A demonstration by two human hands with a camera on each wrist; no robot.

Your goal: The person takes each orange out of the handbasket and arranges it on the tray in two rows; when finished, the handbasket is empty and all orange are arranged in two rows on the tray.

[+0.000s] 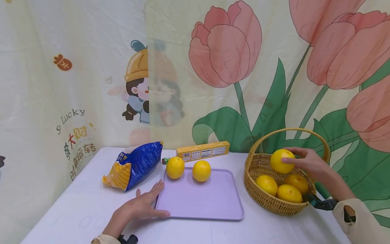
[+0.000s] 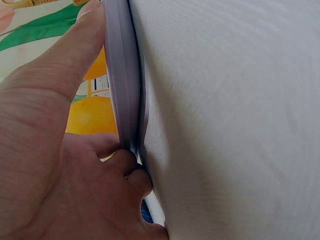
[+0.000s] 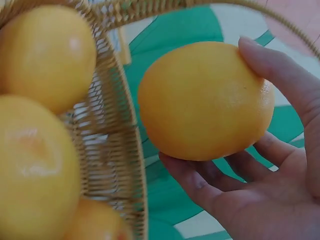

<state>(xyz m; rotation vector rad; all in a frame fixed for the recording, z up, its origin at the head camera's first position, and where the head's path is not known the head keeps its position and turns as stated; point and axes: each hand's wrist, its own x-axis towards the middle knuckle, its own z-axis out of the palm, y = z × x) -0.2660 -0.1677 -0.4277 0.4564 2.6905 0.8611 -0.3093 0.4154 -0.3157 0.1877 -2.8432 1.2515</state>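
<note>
right hand (image 1: 309, 162) is gripping a fruit (image 1: 281, 161) above the basket (image 1: 272, 207), three fruits (image 1: 289, 194) are lying inside, outstretched left hand (image 1: 140, 206) is touching the tray (image 1: 201, 200) at its near left corner, two fruits (image 1: 201, 171) are sitting along its far edge

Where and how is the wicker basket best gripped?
Probably at the top of the arched handle, coming from above: the arch stands high over the wicker basket, and the right hand, holding a yellow fruit, leaves that top bare.
</note>
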